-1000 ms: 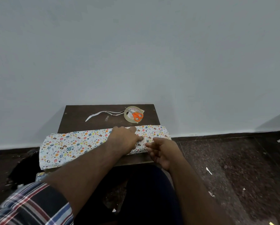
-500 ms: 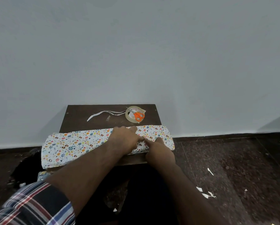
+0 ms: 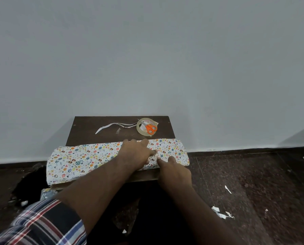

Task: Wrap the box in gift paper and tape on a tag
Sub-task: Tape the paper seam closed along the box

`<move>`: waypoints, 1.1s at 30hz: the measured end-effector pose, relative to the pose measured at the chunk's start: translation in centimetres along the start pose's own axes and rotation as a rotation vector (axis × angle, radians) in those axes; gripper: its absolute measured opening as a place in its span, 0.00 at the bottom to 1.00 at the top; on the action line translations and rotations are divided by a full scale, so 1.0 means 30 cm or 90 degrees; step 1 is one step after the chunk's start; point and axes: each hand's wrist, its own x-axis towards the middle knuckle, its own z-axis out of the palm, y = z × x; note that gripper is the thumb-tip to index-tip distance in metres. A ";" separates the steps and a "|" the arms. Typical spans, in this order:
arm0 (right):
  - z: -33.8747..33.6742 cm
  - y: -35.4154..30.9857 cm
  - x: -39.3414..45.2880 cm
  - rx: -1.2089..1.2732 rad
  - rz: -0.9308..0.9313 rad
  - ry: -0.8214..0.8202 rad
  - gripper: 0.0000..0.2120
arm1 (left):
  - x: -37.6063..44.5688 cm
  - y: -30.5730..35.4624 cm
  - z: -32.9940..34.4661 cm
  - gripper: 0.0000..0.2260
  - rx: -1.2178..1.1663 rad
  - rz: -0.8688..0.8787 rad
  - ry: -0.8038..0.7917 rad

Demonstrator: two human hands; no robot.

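Your left hand (image 3: 136,153) lay flat, fingers straight, pressing the patterned gift paper (image 3: 87,158) wrapped over the box on the dark surface (image 3: 87,128). Your right hand (image 3: 174,169) pressed its fingers on the paper's near edge beside it. At 12 o'clock, orange scissors (image 3: 150,128) rested on the tape roll (image 3: 141,129).

— The counter (image 3: 87,128)?
— Dark wood, matt. The gift paper (image 3: 87,156) over it is smooth, printed paper.
— And the scissors (image 3: 150,127)?
— Orange plastic handles, lying on a glossy tape roll (image 3: 141,131).
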 end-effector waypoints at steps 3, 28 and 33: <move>-0.015 -0.003 0.016 0.036 0.014 -0.002 0.19 | 0.002 -0.002 -0.004 0.23 -0.004 0.000 -0.003; 0.002 -0.130 0.046 0.115 -0.078 0.096 0.16 | -0.103 -0.089 0.020 0.24 -0.226 -0.019 0.035; 0.022 -0.187 0.076 0.138 -0.113 0.116 0.17 | -0.162 -0.178 0.095 0.23 -0.369 -0.077 0.108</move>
